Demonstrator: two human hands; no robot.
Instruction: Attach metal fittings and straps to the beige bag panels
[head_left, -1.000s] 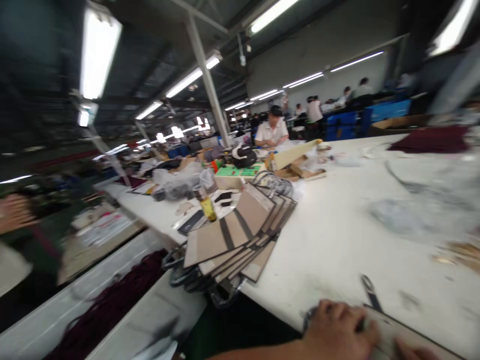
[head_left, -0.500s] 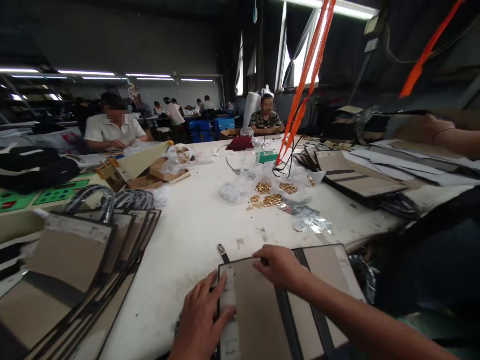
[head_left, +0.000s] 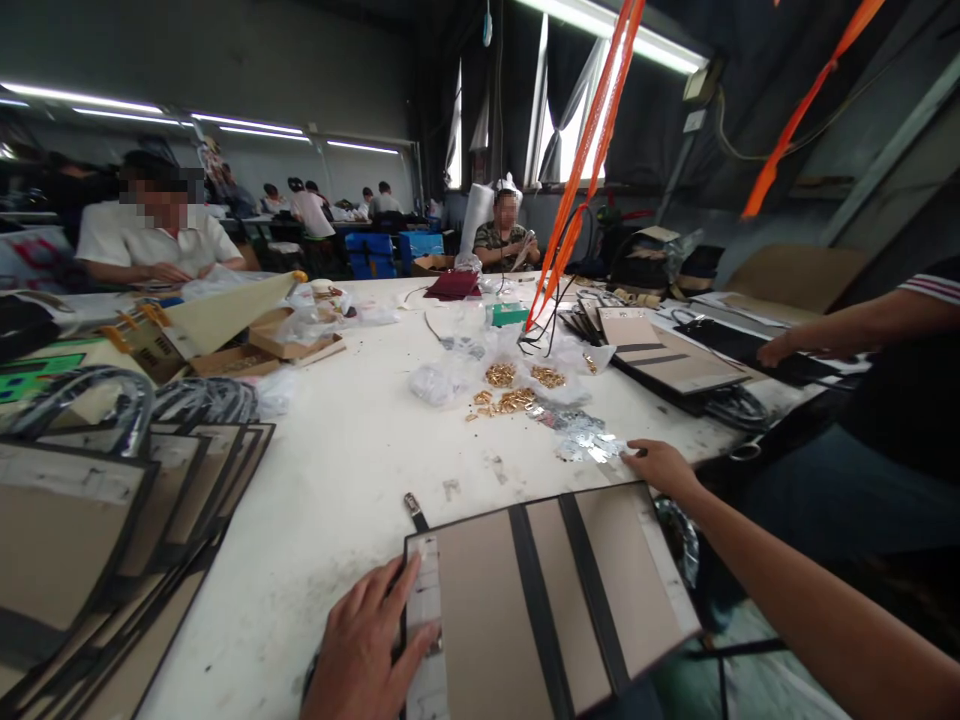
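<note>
An opened-out bag panel (head_left: 480, 610), beige-backed with dark edges and two dark strips, lies at the table's front edge. My left hand (head_left: 367, 630) rests on its left border with fingers spread, the thumb over the whitish edge strip. A dark tab with a metal end (head_left: 412, 508) sticks out from the panel's upper left corner. Beyond the panel's upper right corner, my right hand (head_left: 664, 468) reaches to the pile of flat silver metal plates (head_left: 589, 440), its thumb and fingertips slightly apart at the right edge of the pile.
Several similar bag panels (head_left: 172, 490) with plastic-wrapped handles are stacked at left. Gold-coloured metal fittings (head_left: 517, 400) lie on plastic bags behind the plates. More panels (head_left: 667, 355) sit at right, near a co-worker's arm (head_left: 840, 330). Orange strips (head_left: 585, 170) hang over the table.
My right hand has left the panel's top edge and moved right to the silver plates. The left hand stays on the panel's left border. The view has turned slightly right.
</note>
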